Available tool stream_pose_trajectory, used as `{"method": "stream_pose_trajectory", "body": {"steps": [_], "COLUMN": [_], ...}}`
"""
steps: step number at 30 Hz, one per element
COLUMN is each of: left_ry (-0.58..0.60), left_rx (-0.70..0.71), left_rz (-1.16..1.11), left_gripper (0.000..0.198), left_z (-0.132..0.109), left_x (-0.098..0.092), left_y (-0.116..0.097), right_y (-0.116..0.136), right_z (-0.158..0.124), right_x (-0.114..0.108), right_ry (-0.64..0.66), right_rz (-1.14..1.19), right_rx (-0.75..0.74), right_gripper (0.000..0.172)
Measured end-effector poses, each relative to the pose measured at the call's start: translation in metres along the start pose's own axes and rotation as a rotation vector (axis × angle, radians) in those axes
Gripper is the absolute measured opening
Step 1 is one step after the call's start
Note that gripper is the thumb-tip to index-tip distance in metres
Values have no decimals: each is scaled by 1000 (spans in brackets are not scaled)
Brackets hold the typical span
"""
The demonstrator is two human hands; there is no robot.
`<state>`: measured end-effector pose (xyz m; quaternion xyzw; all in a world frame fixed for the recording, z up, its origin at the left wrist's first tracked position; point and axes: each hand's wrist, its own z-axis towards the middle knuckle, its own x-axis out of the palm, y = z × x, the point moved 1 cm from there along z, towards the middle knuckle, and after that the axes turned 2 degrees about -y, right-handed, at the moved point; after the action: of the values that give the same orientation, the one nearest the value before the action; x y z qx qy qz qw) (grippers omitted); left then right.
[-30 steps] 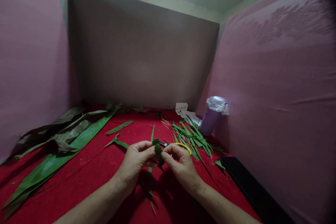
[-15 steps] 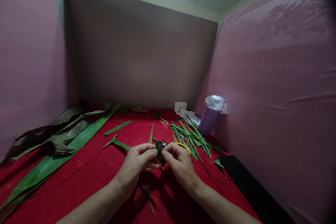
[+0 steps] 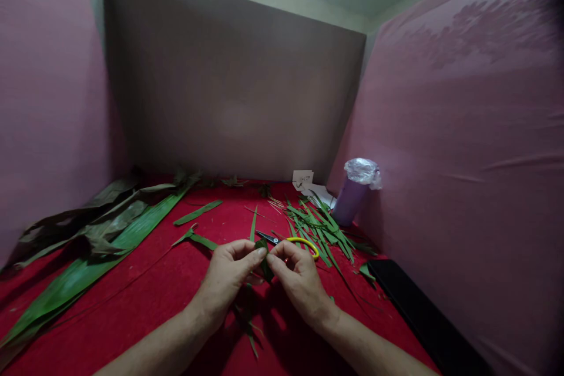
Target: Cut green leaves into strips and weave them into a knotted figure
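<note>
My left hand [image 3: 233, 273] is closed, pinching a small piece of dark green leaf [image 3: 266, 270] between thumb and fingers. From the other side my right hand [image 3: 299, 279] pinches the same leaf piece, its fingertips against the left ones. The fingers hide part of the leaf, so its full shape cannot be made out. Just beyond the hands lie scissors with yellow handles [image 3: 314, 249] and dark blades, on the red cloth [image 3: 167, 317]. Loose leaf scraps [image 3: 251, 335] lie below the hands.
Long green leaves [image 3: 106, 258] and dry brown ones [image 3: 83, 220] spread along the left. Cut green strips [image 3: 324, 226] are heaped at the right, before a purple container [image 3: 350, 200] topped with clear plastic. A long black object [image 3: 423, 311] lies along the right wall. White cards [image 3: 302, 180] stand at the back.
Both hands have shifted slightly left with the leaf piece, which now shows less between the fingers. More of the scissors' yellow handle is visible.
</note>
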<state>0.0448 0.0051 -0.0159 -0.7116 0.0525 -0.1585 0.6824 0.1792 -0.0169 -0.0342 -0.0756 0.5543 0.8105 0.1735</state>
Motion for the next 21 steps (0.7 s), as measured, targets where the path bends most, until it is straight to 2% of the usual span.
{"method": "stream_pose_trajectory", "body": {"steps": [6, 13, 17, 21], "left_ry": [-26, 11, 11, -28], "left_rx": [-23, 5, 2, -27], "left_rz": [-26, -80, -81, -82], "left_gripper": [18, 19, 19, 18], "left_z": [-1, -1, 0, 1], "left_x": [1, 0, -1, -1], "left_y": [-1, 1, 3, 4], "right_y": [3, 13, 10, 8], "right_z": [-1, -6, -5, -1], "right_x": [0, -3, -3, -4], "right_ry": [-14, -105, -81, 9], "right_rz": [-47, -193, -167, -78], "right_rx": [-33, -186, -147, -108], "right_gripper": [18, 17, 18, 22]}}
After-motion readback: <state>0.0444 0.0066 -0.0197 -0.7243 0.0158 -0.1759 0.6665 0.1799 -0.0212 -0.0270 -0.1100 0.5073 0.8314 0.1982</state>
